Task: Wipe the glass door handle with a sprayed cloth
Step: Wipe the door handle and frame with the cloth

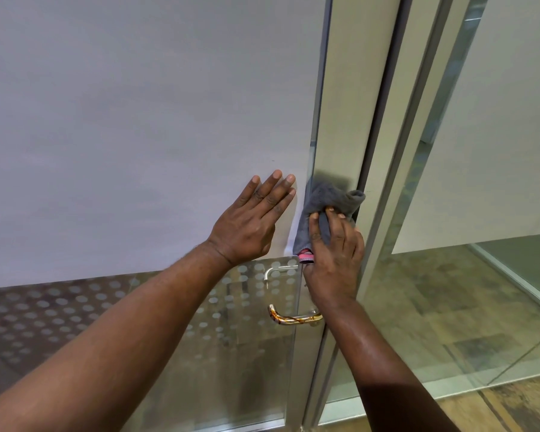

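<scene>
Handle [293, 319] vert., cloth [328, 201] in R hand [334, 260]

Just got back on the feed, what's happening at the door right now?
A person's left hand presses flat on the frosted glass door. The right hand grips a grey cloth bunched at the door's edge, just above the metal handle. Whether the cloth touches the handle's bar is hidden by the hand.

On the glass door [138, 120] rests the left hand [247, 226]; cloth [328, 201] to its right at the door edge, above the handle [290, 320].
</scene>
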`<state>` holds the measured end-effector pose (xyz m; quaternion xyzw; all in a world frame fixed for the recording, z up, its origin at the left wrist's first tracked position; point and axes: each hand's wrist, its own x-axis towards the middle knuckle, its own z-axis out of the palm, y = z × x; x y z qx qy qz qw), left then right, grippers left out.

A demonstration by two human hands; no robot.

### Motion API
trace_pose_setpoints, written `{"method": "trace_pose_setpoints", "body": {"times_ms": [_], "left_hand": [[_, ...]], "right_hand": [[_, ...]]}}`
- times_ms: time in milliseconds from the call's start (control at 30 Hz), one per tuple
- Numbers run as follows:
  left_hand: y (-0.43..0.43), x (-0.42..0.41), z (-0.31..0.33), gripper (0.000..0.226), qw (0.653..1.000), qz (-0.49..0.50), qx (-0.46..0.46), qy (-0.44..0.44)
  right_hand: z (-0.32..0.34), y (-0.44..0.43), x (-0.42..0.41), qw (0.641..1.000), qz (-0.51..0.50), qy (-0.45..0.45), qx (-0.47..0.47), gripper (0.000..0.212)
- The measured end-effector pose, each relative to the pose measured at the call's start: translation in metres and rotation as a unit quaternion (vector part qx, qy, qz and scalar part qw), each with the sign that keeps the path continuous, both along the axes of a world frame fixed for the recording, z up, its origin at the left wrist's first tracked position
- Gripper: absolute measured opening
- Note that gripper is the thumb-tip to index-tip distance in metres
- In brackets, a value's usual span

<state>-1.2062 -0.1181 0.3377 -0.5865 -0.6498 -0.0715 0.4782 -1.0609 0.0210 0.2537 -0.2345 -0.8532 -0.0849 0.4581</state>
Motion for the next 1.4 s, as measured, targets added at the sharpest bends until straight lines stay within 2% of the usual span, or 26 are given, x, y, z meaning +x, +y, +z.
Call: {"method": "trace_pose_setpoints", "body": {"times_ms": [167,367,567,667,800,967,1100,1167,1400], "left_hand": [[-0.001,0.001,0.000,0.067,1.000,-0.001,0.001,-0.003],[-0.002,0.002,0.001,0.067,1.000,-0.004,0.002,-0.008],[-0.001,0.000,0.000,0.067,1.000,-0.003,0.001,-0.009],[-0.001,0.000,-0.001,0.066,1.000,-0.003,-0.001,-0.009],[0.000,0.000,-0.001,0.066,1.000,-0.003,0.001,-0.010],[0.001,0.000,-0.002,0.067,1.000,-0.006,0.005,-0.010],[0.001,-0.001,-0.002,0.067,1.000,-0.006,0.003,-0.011],[0.001,-0.001,-0.001,0.067,1.000,-0.007,0.005,-0.008],[0.001,-0.002,-0.002,0.067,1.000,-0.007,0.011,-0.001]], "right_hand": [[-0.015,-0.004,0.015,0.999,0.030,-0.023,-0.023,0.070],[0.001,-0.008,0.043,0.993,0.079,-0.026,-0.085,0.059],[0.014,0.002,0.075,0.985,0.119,-0.053,-0.114,0.021],[0.033,0.004,0.079,0.976,0.144,-0.053,-0.152,0.018],[0.051,0.005,0.067,0.968,0.118,-0.058,-0.214,0.020],[0.056,0.015,0.035,0.979,0.105,-0.024,-0.172,0.033],[0.063,0.007,0.015,0.980,0.087,0.110,-0.142,0.038],[0.061,0.004,0.009,0.977,0.093,0.145,-0.123,0.038],[0.044,0.007,0.000,0.976,0.121,0.169,-0.058,0.031]]}}
